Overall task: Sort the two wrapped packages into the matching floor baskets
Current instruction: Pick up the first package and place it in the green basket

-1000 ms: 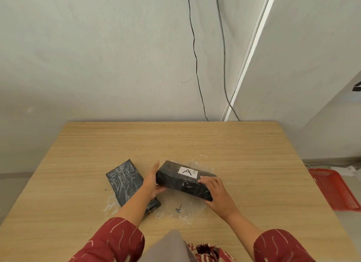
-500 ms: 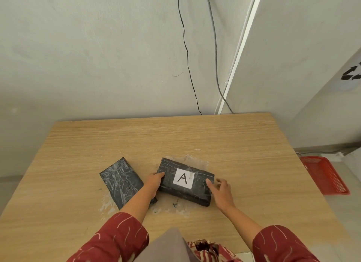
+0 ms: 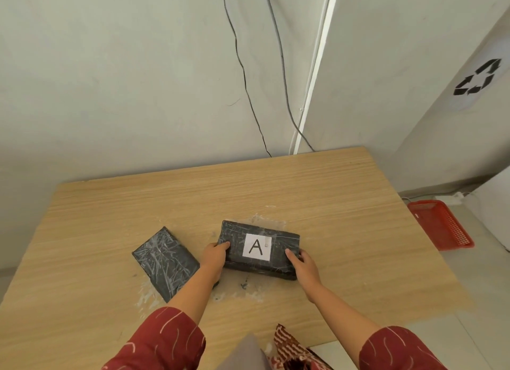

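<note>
A black wrapped package with a white label marked A [image 3: 258, 248] lies flat on the wooden table [image 3: 331, 204], label up. My left hand [image 3: 214, 256] grips its left end and my right hand [image 3: 302, 262] grips its right end. A second black wrapped package [image 3: 162, 262], with no label showing, lies on the table to the left; my left forearm crosses over its near corner. A red floor basket [image 3: 441, 226] sits on the floor to the right of the table.
A wall with two hanging cables [image 3: 248, 93] stands behind the table. A white bin with a recycling symbol [image 3: 474, 80] is at the far right, next to the red basket. Only one basket shows.
The labelled package went from tilted on its edge to flat with the A facing up. Both hands shifted to its two ends. My head turned right, showing more of the red basket.
</note>
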